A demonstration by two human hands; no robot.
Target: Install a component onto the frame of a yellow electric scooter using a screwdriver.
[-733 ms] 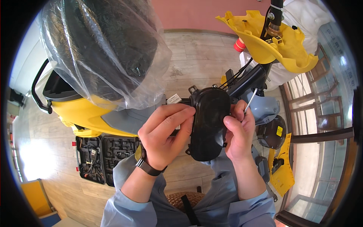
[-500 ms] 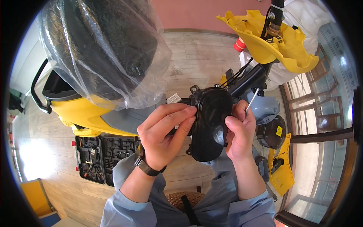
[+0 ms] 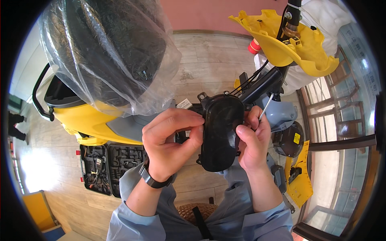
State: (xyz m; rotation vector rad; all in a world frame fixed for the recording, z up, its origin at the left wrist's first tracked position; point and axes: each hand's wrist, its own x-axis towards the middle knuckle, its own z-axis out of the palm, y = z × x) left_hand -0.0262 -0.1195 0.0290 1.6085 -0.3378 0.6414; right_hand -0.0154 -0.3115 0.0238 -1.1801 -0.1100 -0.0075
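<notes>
Above my lap I hold a glossy black oblong instrument panel (image 3: 221,134), upright, with small screw tabs on its rim. My left hand (image 3: 171,138) pinches its left edge between thumb and fingertips. On the right edge my right hand (image 3: 254,138) grips it, the thumb on the front and the other fingers curled. A thin silver rod-shaped tool (image 3: 266,107) also sticks up out of the right hand's fingers; its lower end is hidden. What is behind the panel cannot be seen.
A plastic-wrapped black seat (image 3: 116,52) rises over yellow bodywork (image 3: 86,120) at left. An opened tool case (image 3: 107,168) lies on the floor. Black steering column (image 3: 263,85) and yellow cover (image 3: 281,44) stand far right. Loose yellow panel (image 3: 300,182) and dark rounded part (image 3: 288,140) lie at right.
The panel has shifted slightly left, and both hands have moved a little left with it. At the far left edge, a person's dark-clad legs show more.
</notes>
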